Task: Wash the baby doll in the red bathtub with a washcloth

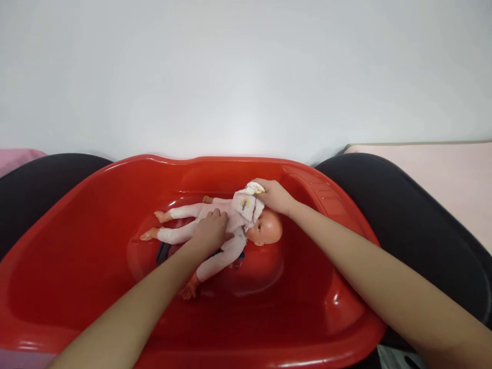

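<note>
A baby doll [268, 227] in a pale pink-white outfit lies on its back in a red baby bathtub [69, 241], its head to the right and bare feet to the left. My left hand [211, 230] is closed over the doll's torso, with its fingertips partly hidden. Beside the doll's head, my right hand [274, 196] pinches a white cloth [246, 204] with a small yellow and blue print. This cloth is bunched over the doll's neck and covers part of its face. Whether it is joined to the outfit, I cannot tell.
Black rounded seats or chairs [384, 220] flank the tub on both sides. A pale pink surface [442, 174] lies at the right, and a pink one [19, 158] shows at the far left. Behind the tub rises a plain white wall [230, 77].
</note>
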`<state>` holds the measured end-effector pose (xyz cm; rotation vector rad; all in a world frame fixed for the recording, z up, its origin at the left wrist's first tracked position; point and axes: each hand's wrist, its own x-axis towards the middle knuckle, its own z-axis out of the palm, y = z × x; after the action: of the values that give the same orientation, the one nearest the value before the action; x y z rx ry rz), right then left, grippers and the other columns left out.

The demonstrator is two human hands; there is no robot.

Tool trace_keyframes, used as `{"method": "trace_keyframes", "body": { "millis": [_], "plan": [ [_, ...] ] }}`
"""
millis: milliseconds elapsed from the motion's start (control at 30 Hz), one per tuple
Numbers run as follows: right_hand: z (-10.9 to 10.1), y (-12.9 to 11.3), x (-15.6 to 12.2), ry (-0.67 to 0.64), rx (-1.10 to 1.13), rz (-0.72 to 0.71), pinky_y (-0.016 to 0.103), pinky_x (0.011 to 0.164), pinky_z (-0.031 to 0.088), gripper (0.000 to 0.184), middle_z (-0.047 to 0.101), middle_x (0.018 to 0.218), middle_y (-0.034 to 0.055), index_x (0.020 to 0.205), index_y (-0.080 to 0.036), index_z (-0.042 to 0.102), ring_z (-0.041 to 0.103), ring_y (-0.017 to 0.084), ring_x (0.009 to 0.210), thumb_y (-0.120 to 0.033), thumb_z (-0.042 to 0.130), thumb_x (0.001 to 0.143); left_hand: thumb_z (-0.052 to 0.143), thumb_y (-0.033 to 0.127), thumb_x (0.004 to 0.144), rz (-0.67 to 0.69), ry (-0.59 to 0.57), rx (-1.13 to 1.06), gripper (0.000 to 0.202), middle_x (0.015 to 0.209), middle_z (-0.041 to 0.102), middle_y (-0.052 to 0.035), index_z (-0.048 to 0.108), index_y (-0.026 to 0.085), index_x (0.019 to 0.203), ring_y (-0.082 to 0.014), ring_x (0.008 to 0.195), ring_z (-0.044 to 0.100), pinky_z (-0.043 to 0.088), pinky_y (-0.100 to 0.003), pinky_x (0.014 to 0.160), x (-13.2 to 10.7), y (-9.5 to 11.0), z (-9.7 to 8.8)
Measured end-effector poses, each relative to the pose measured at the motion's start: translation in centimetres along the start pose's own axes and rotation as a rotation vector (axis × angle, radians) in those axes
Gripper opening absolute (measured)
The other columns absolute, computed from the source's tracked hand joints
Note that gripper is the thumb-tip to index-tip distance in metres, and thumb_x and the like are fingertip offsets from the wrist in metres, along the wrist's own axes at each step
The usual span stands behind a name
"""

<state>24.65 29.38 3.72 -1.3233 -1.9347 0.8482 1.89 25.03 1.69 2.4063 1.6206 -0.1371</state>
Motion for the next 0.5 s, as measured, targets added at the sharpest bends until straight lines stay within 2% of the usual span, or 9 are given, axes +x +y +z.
{"method": "trace_keyframes", "body": {
  "millis": [100,200,267,333,433,500],
  "plan": [
    [-0.4,0.5,0.2,0.125,-0.040,0.009,0.030,0.089,0.051,0.031,0.075,0.107,0.0021,0.109,-0.022,0.069,0.066,0.020,0.100,-0.018,0.054,0.082,0.079,0.041,0.079,-0.045,-0.095,0.208,0.059,0.128,0.059,-0.0233,0.061,0.009,0.125,-0.0374,0.118,0.056,0.049,-0.048,0.092,-0.8,1.9,0.5],
    [-0.7,0.7,0.3,0.231,-0.069,0.017,0.033,0.097,0.049,0.040,0.073,0.116,0.0027,0.117,-0.022,0.067,0.065,0.021,0.109,-0.015,0.051,0.081,0.086,0.047,0.072,-0.085,-0.153,0.274,0.083,0.141,0.053,-0.0270,0.054,0.010,0.140,-0.0377,0.124,0.053,0.048,-0.056,0.098,-1.1,3.3,1.5],
    [-0.9,0.7,0.2,0.280,-0.086,0.021,0.034,0.100,0.048,0.044,0.072,0.122,0.0032,0.120,-0.022,0.066,0.064,0.021,0.111,-0.013,0.049,0.080,0.089,0.046,0.068,-0.098,-0.181,0.312,0.101,0.154,0.041,-0.0295,0.043,0.011,0.152,-0.0413,0.136,0.045,0.044,-0.065,0.102,-1.2,3.6,2.4],
    [-0.9,0.6,0.2,0.275,-0.100,0.026,0.034,0.100,0.048,0.046,0.071,0.123,0.0032,0.122,-0.023,0.065,0.065,0.021,0.111,-0.012,0.049,0.080,0.090,0.043,0.067,-0.109,-0.217,0.353,0.114,0.163,0.026,-0.0283,0.030,0.012,0.159,-0.0432,0.147,0.032,0.037,-0.072,0.106,-1.2,3.7,3.3],
    [-0.8,0.5,0.0,0.207,-0.129,0.027,0.033,0.096,0.049,0.046,0.072,0.119,0.0023,0.120,-0.023,0.065,0.065,0.022,0.108,-0.011,0.049,0.079,0.088,0.033,0.071,-0.116,-0.253,0.398,0.115,0.167,0.013,-0.0258,0.021,0.010,0.162,-0.0427,0.153,0.021,0.033,-0.074,0.109,-1.4,3.6,4.2],
    [-0.7,0.4,0.0,0.161,-0.162,0.016,0.032,0.096,0.048,0.044,0.072,0.119,0.0012,0.116,-0.025,0.067,0.065,0.021,0.108,-0.011,0.050,0.078,0.075,0.024,0.082,-0.112,-0.228,0.418,0.097,0.167,0.011,-0.0241,0.021,0.011,0.162,-0.0410,0.154,0.020,0.034,-0.073,0.109,-1.6,3.5,4.6]
  ]
}}
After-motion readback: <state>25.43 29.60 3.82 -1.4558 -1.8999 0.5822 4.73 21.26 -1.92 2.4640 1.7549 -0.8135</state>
